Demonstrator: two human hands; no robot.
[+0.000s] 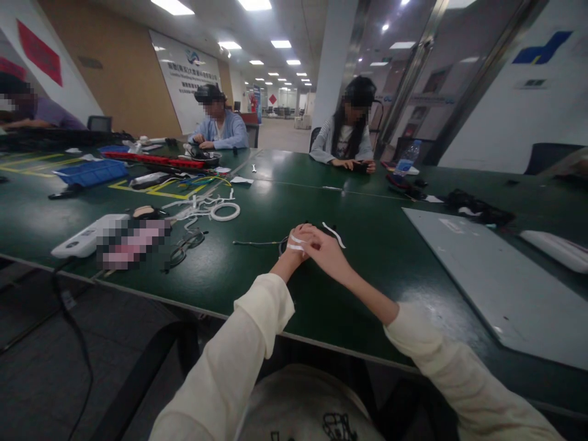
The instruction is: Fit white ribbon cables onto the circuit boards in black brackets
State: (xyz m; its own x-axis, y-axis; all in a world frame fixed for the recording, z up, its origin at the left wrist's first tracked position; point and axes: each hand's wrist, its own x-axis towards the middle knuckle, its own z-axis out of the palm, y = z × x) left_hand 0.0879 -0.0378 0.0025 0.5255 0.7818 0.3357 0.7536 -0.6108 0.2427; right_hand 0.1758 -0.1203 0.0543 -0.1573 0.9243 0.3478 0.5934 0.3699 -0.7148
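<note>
My left hand (297, 244) is held just above the green table, its fingers curled and largely covered by the other hand. Narrow white strips (296, 247) lie across the back of it. My right hand (329, 252) reaches over from the right, closed, with thumb and fingers drawn together against the left one. Whatever sits between the fingers of either hand is too small or hidden to make out. Beyond the right hand lies a loose, curved white strip (334, 234). A thin cable (257, 244) runs out leftward from beneath the left hand.
To the left are eyeglasses (186, 246), a white ring (225, 211) with white tubing pieces (195, 208), a white power strip (89, 236) and a blue tray (92, 171). A grey panel (500, 282) covers the right side. Two people (220, 125) sit across the table; another sits far left.
</note>
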